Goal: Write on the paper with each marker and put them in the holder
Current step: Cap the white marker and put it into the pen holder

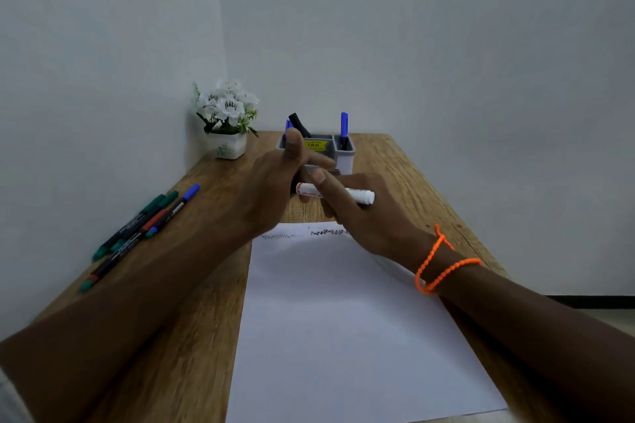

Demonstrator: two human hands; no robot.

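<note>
Item: white marker [335, 193], held level in the air above the far edge of the paper [343, 319], just short of the holder [338, 151].

Handling (judged): light, rigid plastic barrel, smooth and likely a little slippery; best taken around the mid-barrel, with the other hand on the cap end when pulling or seating the cap.

Appearance: white body with red printing and a red band toward its left end; right end blunt and white. Whether the cap is on cannot be told, as fingers cover the left end.

Hands: right hand [364, 216] wraps thumb and fingers around the barrel. Left hand [271, 189] meets the marker's left end, thumb raised; its grasp there is hidden, so cannot tell.

Paper: white sheet, two zigzag scribbles at its far edge.

Holder: grey, beyond the paper, already carrying blue and black markers.

Remaining: loose markers [137, 227], green, red and blue, left of the paper.
</note>
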